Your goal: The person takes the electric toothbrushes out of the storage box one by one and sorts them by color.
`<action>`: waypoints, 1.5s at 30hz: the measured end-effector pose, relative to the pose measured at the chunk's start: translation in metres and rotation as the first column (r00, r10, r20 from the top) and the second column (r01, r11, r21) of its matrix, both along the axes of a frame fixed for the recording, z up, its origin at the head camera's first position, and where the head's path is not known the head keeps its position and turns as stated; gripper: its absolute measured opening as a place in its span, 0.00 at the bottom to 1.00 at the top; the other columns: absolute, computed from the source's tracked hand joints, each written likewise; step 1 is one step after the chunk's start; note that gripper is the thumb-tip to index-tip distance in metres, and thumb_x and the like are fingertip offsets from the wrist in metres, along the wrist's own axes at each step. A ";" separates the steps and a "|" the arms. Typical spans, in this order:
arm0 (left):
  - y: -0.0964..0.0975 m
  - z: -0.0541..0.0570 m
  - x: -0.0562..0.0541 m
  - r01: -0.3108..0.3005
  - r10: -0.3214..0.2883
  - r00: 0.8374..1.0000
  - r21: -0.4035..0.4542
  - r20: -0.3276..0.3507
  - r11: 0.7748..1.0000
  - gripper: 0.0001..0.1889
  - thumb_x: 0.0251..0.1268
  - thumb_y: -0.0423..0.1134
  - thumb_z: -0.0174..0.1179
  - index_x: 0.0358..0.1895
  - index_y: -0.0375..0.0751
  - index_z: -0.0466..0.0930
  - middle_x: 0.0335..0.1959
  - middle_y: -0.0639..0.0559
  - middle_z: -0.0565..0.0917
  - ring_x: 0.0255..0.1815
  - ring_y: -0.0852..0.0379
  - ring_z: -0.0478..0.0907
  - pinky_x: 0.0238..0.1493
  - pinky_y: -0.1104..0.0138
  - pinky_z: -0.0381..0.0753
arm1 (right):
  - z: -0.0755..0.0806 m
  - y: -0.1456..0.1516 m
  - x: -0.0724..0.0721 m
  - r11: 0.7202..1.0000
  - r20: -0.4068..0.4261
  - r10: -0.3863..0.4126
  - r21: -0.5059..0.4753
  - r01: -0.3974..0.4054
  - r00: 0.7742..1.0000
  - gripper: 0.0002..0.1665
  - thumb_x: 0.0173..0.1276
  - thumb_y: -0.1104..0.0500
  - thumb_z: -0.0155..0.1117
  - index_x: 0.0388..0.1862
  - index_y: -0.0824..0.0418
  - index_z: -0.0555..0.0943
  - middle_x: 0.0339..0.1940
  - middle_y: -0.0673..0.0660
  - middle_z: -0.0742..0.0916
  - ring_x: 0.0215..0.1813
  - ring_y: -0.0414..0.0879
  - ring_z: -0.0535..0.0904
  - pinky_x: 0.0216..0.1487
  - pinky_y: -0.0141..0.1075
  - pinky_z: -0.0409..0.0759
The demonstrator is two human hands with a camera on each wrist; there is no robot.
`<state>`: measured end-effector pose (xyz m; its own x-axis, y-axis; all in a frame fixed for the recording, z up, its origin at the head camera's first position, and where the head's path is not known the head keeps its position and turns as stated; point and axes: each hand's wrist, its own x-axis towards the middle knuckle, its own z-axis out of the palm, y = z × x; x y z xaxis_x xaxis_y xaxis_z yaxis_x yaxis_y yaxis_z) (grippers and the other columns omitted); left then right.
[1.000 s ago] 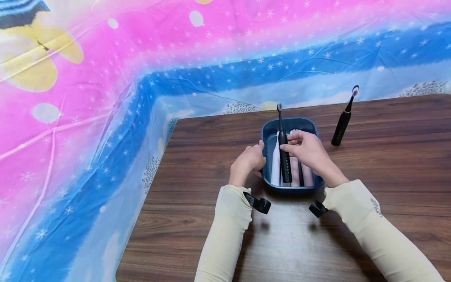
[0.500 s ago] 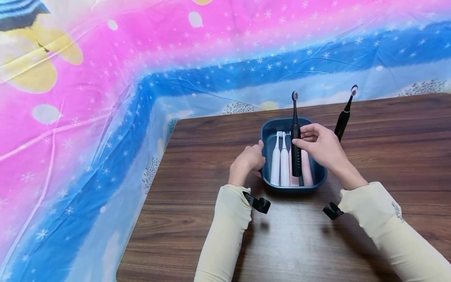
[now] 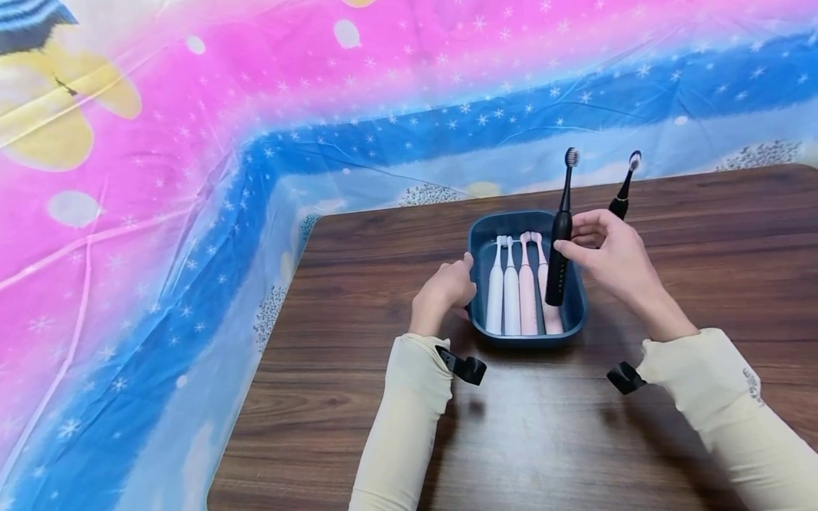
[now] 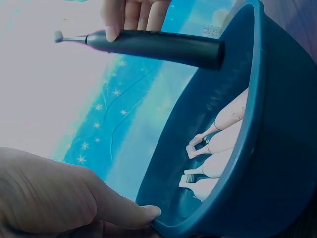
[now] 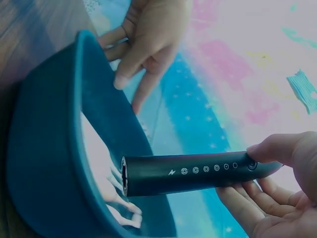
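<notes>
My right hand [image 3: 616, 259] pinches a black electric toothbrush [image 3: 558, 259] by its handle, brush head up. The handle's lower end overlaps the right side of a dark blue plastic bin [image 3: 529, 342]; in the left wrist view the toothbrush [image 4: 163, 47] is raised above the bin's rim. A row of buttons or icons runs along the handle [image 5: 198, 171] in the right wrist view. My left hand [image 3: 444, 289] grips the bin's left wall, thumb at the rim. Inside lie two white electric toothbrushes [image 3: 495, 298] and two pink ones [image 3: 527, 298], side by side, heads toward the far end.
Another black electric toothbrush [image 3: 620, 206] lies on the wooden table [image 3: 703, 284] behind my right hand, which partly hides it. A pink and blue patterned cloth [image 3: 409, 106] stands along the table's back and left edges. Each wrist wears a black camera mount [image 3: 463, 365].
My right hand has lifted the black toothbrush and moved it rightward from over the white toothbrushes to the bin's right side, uncovering the row inside. My left hand has stayed at the bin's wall.
</notes>
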<state>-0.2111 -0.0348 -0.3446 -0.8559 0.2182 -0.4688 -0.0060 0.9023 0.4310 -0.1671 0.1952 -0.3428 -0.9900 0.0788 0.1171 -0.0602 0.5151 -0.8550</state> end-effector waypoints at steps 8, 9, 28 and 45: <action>0.001 -0.001 0.000 -0.009 0.009 1.000 0.002 0.011 1.000 0.34 0.75 0.35 0.43 0.78 0.49 0.38 0.77 0.43 0.51 0.34 0.48 0.84 0.41 0.58 0.85 | 0.006 0.021 0.005 0.997 -0.062 -0.061 -0.049 0.057 0.996 0.26 0.65 0.47 0.64 0.56 0.58 0.71 0.46 0.46 0.80 0.41 0.23 0.75 0.35 0.19 0.77; 0.001 -0.001 0.000 -0.010 0.010 1.000 0.001 0.013 1.000 0.34 0.75 0.35 0.43 0.78 0.49 0.38 0.77 0.43 0.51 0.34 0.49 0.84 0.41 0.58 0.85 | 0.007 0.024 0.005 0.997 -0.067 -0.066 -0.055 0.063 0.996 0.25 0.65 0.47 0.64 0.55 0.57 0.71 0.45 0.43 0.80 0.42 0.23 0.75 0.36 0.19 0.76; 0.000 0.000 -0.001 -0.022 0.022 1.000 0.009 0.015 1.000 0.34 0.75 0.36 0.43 0.78 0.50 0.38 0.77 0.42 0.50 0.40 0.51 0.80 0.41 0.59 0.85 | -0.010 0.080 0.000 0.974 -0.121 -0.228 -0.035 0.226 0.966 0.18 0.64 0.50 0.65 0.50 0.43 0.71 0.37 0.29 0.76 0.38 0.19 0.73 0.38 0.13 0.70; -0.001 0.002 -0.001 -0.025 0.025 0.999 0.014 0.038 1.000 0.34 0.76 0.36 0.43 0.78 0.51 0.38 0.78 0.44 0.48 0.36 0.50 0.83 0.38 0.60 0.85 | -0.047 0.101 -0.023 0.935 -0.175 -0.337 0.057 0.351 0.925 0.23 0.65 0.49 0.61 0.56 0.54 0.70 0.38 0.33 0.74 0.35 0.18 0.70 0.38 0.13 0.68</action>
